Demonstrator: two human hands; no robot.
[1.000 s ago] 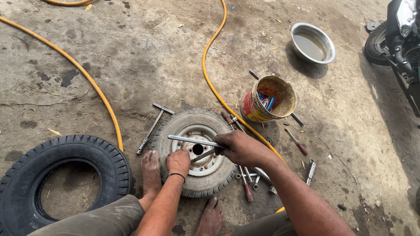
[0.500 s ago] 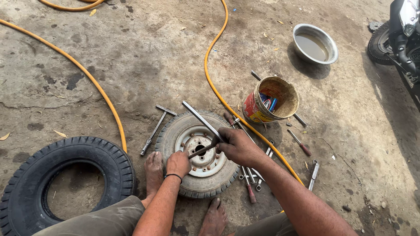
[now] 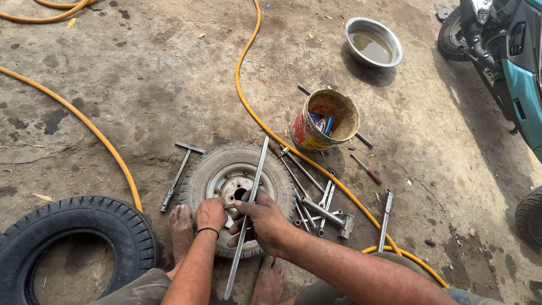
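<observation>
head view, small grey wheel (image 3: 226, 169) lying flat, right hand (image 3: 262, 217) gripping long steel bar (image 3: 253, 195), left hand (image 3: 210, 213) fisted on rim

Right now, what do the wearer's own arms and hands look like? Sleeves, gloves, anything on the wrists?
Both forearms are bare, with no sleeves showing. No gloves on the left hand or right hand. A thin dark band circles the left wrist. No watch or rings that I can make out.

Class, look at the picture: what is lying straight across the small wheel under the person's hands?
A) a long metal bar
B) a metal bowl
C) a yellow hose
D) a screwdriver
A: the long metal bar lies across the small wheel, gripped by the right hand.
</observation>
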